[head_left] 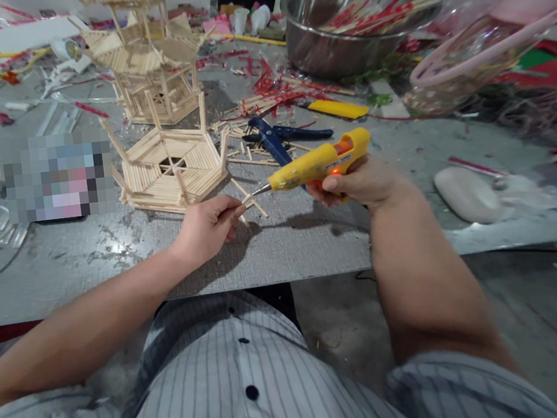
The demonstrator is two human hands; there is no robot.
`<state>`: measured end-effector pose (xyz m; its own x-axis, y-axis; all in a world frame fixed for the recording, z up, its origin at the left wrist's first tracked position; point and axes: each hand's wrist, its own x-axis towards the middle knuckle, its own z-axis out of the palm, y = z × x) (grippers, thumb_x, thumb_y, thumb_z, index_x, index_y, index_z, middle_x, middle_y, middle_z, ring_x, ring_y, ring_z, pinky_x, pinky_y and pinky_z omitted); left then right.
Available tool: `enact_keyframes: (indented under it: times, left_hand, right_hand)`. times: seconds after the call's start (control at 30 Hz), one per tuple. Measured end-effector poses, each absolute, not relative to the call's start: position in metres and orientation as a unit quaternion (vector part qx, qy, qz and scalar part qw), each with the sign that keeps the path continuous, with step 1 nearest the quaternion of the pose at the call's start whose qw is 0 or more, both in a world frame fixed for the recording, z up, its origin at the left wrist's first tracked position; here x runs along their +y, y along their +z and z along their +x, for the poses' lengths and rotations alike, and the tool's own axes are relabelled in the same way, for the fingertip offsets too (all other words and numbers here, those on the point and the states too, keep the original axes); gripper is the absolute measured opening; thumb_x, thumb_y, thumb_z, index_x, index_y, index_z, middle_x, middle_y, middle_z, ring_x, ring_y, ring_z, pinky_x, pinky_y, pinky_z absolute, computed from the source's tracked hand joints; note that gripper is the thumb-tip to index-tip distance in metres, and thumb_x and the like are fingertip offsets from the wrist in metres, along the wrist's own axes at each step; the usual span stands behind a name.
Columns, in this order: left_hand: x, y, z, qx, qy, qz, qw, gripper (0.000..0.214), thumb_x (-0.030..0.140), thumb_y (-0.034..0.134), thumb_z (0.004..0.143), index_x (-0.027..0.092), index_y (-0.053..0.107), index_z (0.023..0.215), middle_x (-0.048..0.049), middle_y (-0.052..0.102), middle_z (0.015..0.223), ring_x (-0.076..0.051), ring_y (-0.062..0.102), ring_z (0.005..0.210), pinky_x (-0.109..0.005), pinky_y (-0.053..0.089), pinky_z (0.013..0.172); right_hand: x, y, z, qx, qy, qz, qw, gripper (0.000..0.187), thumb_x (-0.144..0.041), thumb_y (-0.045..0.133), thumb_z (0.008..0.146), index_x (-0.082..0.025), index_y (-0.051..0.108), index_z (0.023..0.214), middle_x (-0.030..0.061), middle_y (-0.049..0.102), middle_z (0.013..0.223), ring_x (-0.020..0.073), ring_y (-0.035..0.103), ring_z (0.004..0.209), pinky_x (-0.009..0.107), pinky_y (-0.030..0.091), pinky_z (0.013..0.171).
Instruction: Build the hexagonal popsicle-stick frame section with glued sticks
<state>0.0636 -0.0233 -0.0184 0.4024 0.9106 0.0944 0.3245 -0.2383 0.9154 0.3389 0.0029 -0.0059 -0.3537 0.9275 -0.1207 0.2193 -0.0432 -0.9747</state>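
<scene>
My right hand (361, 183) grips a yellow hot glue gun (320, 158), its metal nozzle pointing left. In my left hand (213, 226), thumb and fingers pinch a small wooden stick piece (248, 199) right at the nozzle tip. Another thin stick (256, 203) shows by the fingertips, crossing behind the nozzle. Just beyond my left hand lies a hexagonal stick base (168, 171) with short upright posts at its corners. Behind it stands a tiered pagoda model (153, 55) made of the same pale sticks.
Dark blue cutters (270, 139) lie behind the glue gun, near a yellow comb-like tool (337, 109). Red-wrapped sticks (285, 94) are scattered farther back, before a metal basin (311, 51). At right are a pink-handled basket (486, 51) and a white rounded object (466, 194).
</scene>
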Motion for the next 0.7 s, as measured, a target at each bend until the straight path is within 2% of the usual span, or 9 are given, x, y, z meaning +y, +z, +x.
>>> enact_keyframes:
  times: [0.3, 0.7]
  left_hand:
    - [-0.0244, -0.0178, 0.0643, 0.429, 0.343, 0.706, 0.447, 0.013, 0.026, 0.052, 0.083, 0.017, 0.057, 0.076, 0.0024, 0.056, 0.056, -0.007, 0.055, 0.044, -0.015, 0.046, 0.042]
    - [-0.0231, -0.0186, 0.0631, 0.43, 0.337, 0.719, 0.43, 0.016, 0.028, 0.051, 0.084, 0.016, 0.056, 0.076, 0.0027, 0.056, 0.056, -0.007, 0.056, 0.044, -0.015, 0.045, 0.042]
  right_hand:
    - [0.0026, -0.0052, 0.3378, -0.609, 0.553, -0.463, 0.332, 0.052, -0.06, 0.081, 0.048, -0.018, 0.06, 0.069, -0.004, 0.053, 0.05, 0.0061, 0.042, 0.038, 0.018, 0.027, 0.032]
    - [0.0052, -0.0093, 0.3433, -0.625, 0.561, -0.436, 0.323, 0.044, -0.054, 0.08, 0.059, -0.017, 0.059, 0.073, -0.0035, 0.051, 0.051, 0.0065, 0.042, 0.04, 0.019, 0.026, 0.033]
